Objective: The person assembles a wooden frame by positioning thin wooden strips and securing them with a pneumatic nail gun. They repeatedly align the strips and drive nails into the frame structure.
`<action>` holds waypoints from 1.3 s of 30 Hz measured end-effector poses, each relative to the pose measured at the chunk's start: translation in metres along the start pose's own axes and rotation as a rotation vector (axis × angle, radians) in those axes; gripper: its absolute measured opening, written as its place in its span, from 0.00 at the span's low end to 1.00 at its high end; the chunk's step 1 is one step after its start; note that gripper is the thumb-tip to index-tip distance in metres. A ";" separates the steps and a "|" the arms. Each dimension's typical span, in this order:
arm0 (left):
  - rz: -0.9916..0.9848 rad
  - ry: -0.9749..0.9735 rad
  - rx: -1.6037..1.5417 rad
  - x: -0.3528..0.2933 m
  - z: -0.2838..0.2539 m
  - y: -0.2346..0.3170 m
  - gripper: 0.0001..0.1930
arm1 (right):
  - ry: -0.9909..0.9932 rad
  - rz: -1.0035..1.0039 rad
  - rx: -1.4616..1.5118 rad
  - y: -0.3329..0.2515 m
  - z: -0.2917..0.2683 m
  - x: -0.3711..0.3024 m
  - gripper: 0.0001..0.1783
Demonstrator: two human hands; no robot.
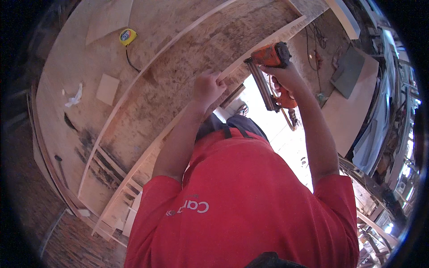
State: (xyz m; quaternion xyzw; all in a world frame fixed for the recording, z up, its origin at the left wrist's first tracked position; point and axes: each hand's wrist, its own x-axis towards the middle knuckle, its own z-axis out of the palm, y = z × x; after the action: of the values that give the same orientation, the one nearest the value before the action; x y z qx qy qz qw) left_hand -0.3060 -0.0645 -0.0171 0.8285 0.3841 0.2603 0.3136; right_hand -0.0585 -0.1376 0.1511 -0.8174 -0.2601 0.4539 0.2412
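Observation:
My right hand (286, 80) is wrapped round the handle of an orange and black nail gun (269, 55). The gun's nose sits at a long pale wooden strip (286, 30); whether it touches cannot be made out. A dark magazine slants down from the nose, and a hose fitting hangs at the handle's lower end. Farther along the same strip, to the left, my left hand (208, 90) is closed on the wood, fingers partly hidden. A second, thinner wooden strip (156, 57) runs roughly alongside on the far side, with short crosspieces (111, 163) between them at the lower left.
The strips lie on a large stained wooden worktop (94, 58). On it are a yellow tape measure (128, 36), a square board piece (107, 89), crumpled white plastic (75, 96) and a dark thin-handled tool (60, 166). Cables (318, 35) and a grey sheet (348, 71) are at right.

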 end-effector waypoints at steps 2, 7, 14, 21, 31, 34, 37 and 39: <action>-0.011 -0.003 -0.039 0.000 0.001 0.002 0.14 | -0.015 -0.008 -0.042 -0.002 -0.003 0.006 0.20; 0.008 0.012 0.011 0.002 0.000 0.006 0.08 | -0.024 -0.012 -0.096 -0.005 -0.003 0.014 0.22; 0.007 0.076 0.026 0.000 0.002 0.007 0.10 | -0.030 -0.046 -0.172 -0.003 -0.006 0.024 0.22; 0.009 0.004 0.013 0.004 -0.006 0.012 0.09 | -0.044 -0.141 -0.357 -0.030 0.000 0.017 0.17; -0.013 -0.019 0.023 0.005 -0.005 0.011 0.09 | -0.026 -0.121 -0.311 -0.019 0.001 0.022 0.19; -0.024 -0.029 0.029 0.005 -0.004 0.010 0.09 | -0.037 -0.126 -0.266 -0.013 -0.001 0.023 0.21; -0.010 -0.005 0.013 0.005 -0.003 0.009 0.09 | -0.043 -0.095 -0.245 -0.013 0.003 0.018 0.21; -0.013 -0.001 0.014 0.005 -0.003 0.009 0.09 | -0.043 -0.105 -0.235 -0.010 0.004 0.018 0.21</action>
State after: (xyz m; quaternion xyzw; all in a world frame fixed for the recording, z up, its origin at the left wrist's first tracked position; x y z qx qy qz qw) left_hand -0.3009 -0.0646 -0.0074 0.8283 0.3910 0.2552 0.3097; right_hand -0.0557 -0.1178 0.1446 -0.8152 -0.3592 0.4246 0.1616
